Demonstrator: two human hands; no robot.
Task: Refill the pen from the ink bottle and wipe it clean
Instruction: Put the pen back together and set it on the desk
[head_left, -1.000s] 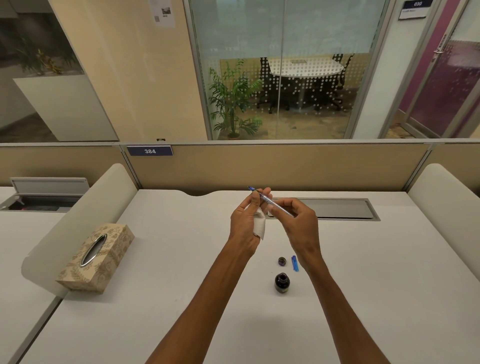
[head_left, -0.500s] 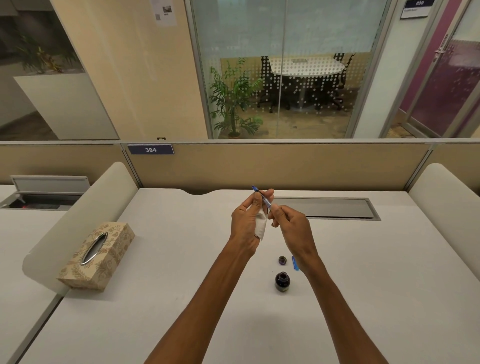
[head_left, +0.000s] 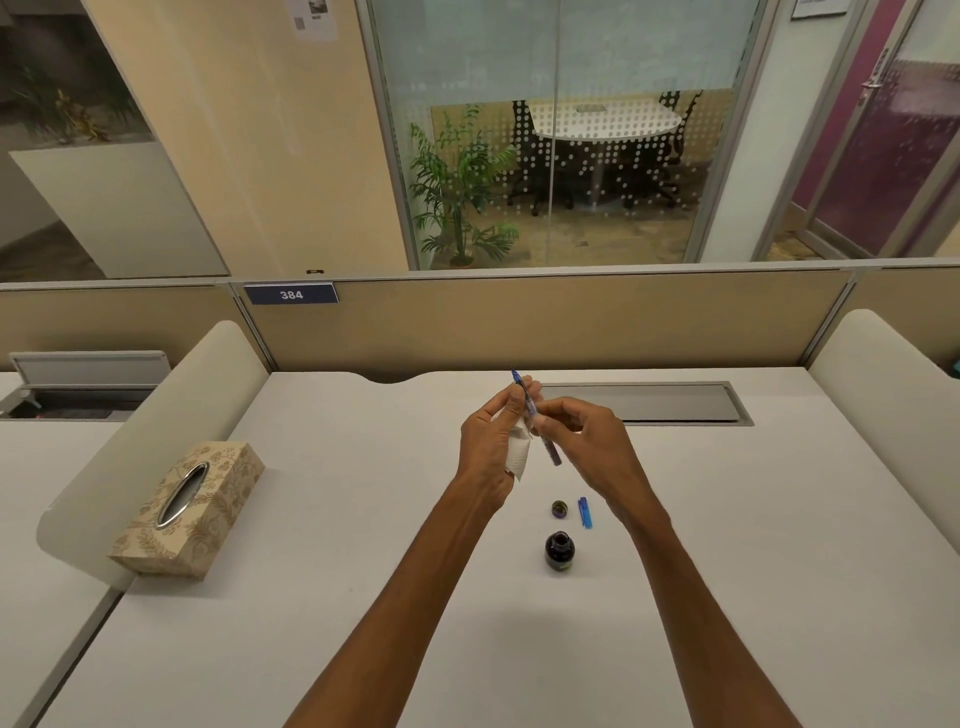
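Above the white tabletop (head_left: 363, 519), the left hand (head_left: 488, 441) pinches a folded tissue (head_left: 519, 454) against the tilted pen (head_left: 551, 451), the right hand (head_left: 592, 441) pinching its barrel from 3 o'clock; open ink bottle (head_left: 559, 552), bottle cap (head_left: 559, 508) and blue pen cap (head_left: 585, 512) stand at 6 o'clock.

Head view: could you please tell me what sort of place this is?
Probably an open-plan office: white desk fenced by a partition, number plate reading 384, and a glass-walled meeting room beyond.
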